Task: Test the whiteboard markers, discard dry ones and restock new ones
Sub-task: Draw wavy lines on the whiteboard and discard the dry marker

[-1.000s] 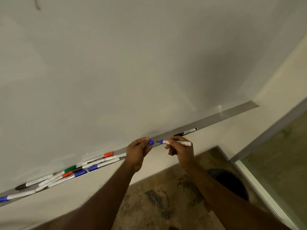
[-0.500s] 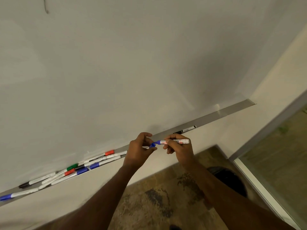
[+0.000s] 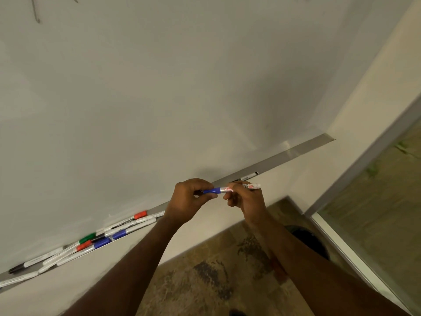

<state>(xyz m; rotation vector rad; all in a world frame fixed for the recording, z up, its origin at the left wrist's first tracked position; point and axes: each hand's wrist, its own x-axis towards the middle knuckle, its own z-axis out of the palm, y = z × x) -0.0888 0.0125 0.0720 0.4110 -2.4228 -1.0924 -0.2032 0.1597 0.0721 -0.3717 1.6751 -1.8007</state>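
Note:
I hold a blue whiteboard marker level in front of the whiteboard's metal tray. My left hand pinches its blue cap, which sits on the marker's tip end. My right hand grips the white barrel, whose end sticks out to the right. Several markers with red, green, blue and black caps lie bunched in the tray to the left. A single black marker rests in the tray just behind my right hand.
The whiteboard fills the upper view, with a faint dark stroke at the top left. A dark round bin stands on the patterned floor below my right arm. A glass panel in a metal frame is at the right.
The cap was apart from the bare blue tip in my left hand; my hands came together and the cap now sits over the marker's tip.

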